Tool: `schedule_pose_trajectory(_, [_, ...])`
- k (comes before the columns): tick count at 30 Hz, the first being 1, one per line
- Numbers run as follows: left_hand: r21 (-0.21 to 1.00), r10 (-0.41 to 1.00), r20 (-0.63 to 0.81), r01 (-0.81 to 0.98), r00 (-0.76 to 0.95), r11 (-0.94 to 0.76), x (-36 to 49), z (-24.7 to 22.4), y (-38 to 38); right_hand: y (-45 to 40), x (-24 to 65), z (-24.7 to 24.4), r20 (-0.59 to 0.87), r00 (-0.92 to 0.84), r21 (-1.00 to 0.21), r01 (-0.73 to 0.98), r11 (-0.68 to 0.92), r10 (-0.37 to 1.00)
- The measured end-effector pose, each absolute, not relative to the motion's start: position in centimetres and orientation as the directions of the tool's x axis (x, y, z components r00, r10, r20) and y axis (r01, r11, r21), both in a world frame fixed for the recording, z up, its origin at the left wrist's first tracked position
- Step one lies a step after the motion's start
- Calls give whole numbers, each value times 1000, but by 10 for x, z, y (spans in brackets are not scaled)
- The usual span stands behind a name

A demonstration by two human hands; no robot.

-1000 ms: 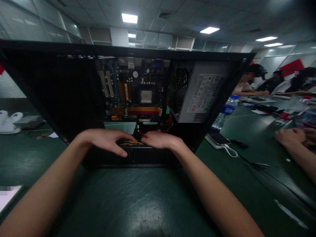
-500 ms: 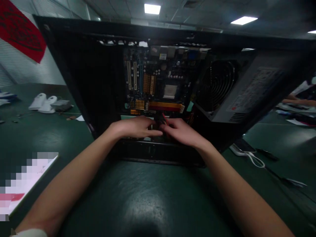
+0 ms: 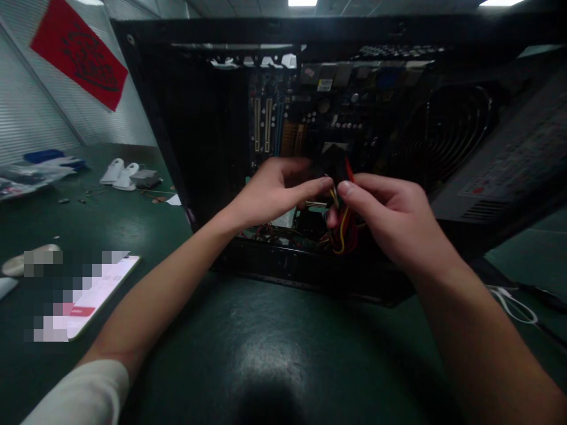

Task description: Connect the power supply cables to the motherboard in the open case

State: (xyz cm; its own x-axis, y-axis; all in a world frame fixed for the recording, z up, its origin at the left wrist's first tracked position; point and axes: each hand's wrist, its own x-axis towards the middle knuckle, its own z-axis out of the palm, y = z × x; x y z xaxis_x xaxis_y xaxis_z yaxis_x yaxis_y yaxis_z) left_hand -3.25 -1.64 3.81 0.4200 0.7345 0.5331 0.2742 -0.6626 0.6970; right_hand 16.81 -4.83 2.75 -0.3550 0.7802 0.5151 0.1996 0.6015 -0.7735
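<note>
A black computer case [image 3: 283, 268] stands open on the green table, its inside facing me. Within it are a motherboard [image 3: 305, 106] and, on the right, a power supply [image 3: 500, 171] with a round fan grille. My left hand [image 3: 283, 189] is closed, thumb and fingers pinching the cable bundle in front of the board. My right hand [image 3: 390, 206] grips the same bundle of power cables [image 3: 341, 230], with red, yellow and black wires looping down below the fingers. The cable ends are dark and partly hidden behind my fingers.
To the left on the green table [image 3: 190, 354] lie a phone [image 3: 106, 289] with a lit screen, white objects [image 3: 119, 174], a grey block [image 3: 146, 178] and plastic bags [image 3: 31, 177]. A white cable [image 3: 516, 307] lies at the right. A red paper sign [image 3: 82, 59] hangs behind.
Both hands have risen from the case's lower edge and come nearer to me, bringing the cable bundle up in front of the motherboard. The view has shifted left and closer.
</note>
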Motion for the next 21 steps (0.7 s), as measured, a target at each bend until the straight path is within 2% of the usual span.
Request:
schedule_pose_trajectory(7, [702, 740, 603, 243, 299, -670, -25, 48, -41, -75, 164, 42, 700, -221, -611, 307, 730, 679])
schedule_pose_trajectory(10, [701, 727, 614, 212, 306, -681, -25, 48, -43, -77, 162, 43, 729, -172, -595, 322, 737, 663])
schedule_pose_trajectory(15, [684, 699, 603, 202, 385, -701, -29, 50, -41, -70, 165, 43, 615, -261, -706, 239, 667, 744])
schedule_pose_trajectory(21, [673, 663, 564, 192, 492, -714, -35, 56, -45, -67, 170, 45, 467, -400, -771, 252, 584, 789])
